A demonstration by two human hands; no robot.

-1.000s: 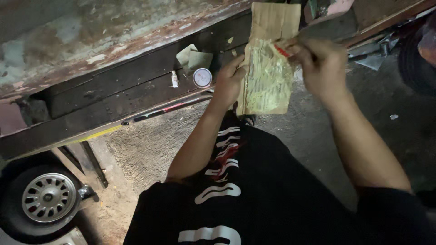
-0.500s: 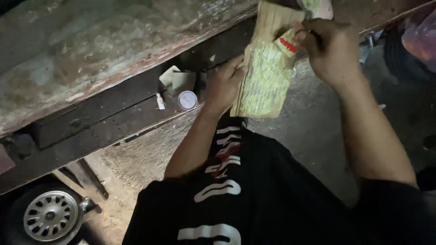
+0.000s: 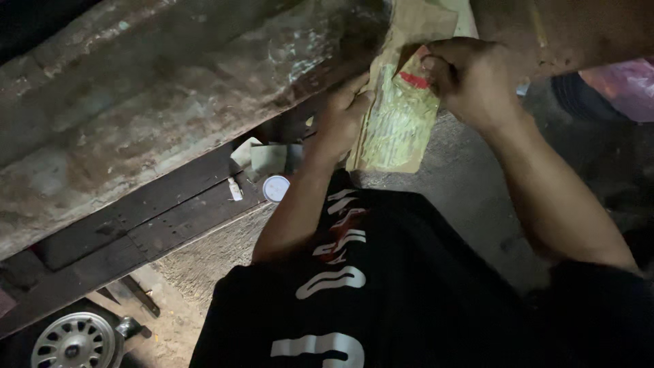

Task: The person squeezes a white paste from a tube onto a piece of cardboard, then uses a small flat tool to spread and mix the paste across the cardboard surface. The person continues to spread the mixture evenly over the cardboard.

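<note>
Hands are both busy on a yellowish plastic packet [image 3: 398, 123], held up in front of the weathered wooden bench [image 3: 170, 102] and just under its edge. The right hand [image 3: 470, 78] is clenched at the packet's top, fingers pinched tight over the corner where a red strip shows. The left hand [image 3: 344, 116] clasps the packet's left edge, fingers curled round behind it and thumb at the front, steadying it.

From where things stand, the opening looks only just begun: the top is crumpled under the right hand's pinch, but I can't make out a clear tear or gap, and the pale contents seem to sit inside the packet. So the packet is gripped and braced; getting it open and anything out of it looks not yet done.

Its long axis runs nearly upright, leaning a little, with the red-marked top up and towards the right hand and the bottom edge down towards the person's black shirt [image 3: 381, 293].

Below the bench, on a dark wooden plank [image 3: 170, 218], lie a small round white lid [image 3: 276, 188] and some folded greenish paper [image 3: 266, 158], both apart from the hands.
</note>
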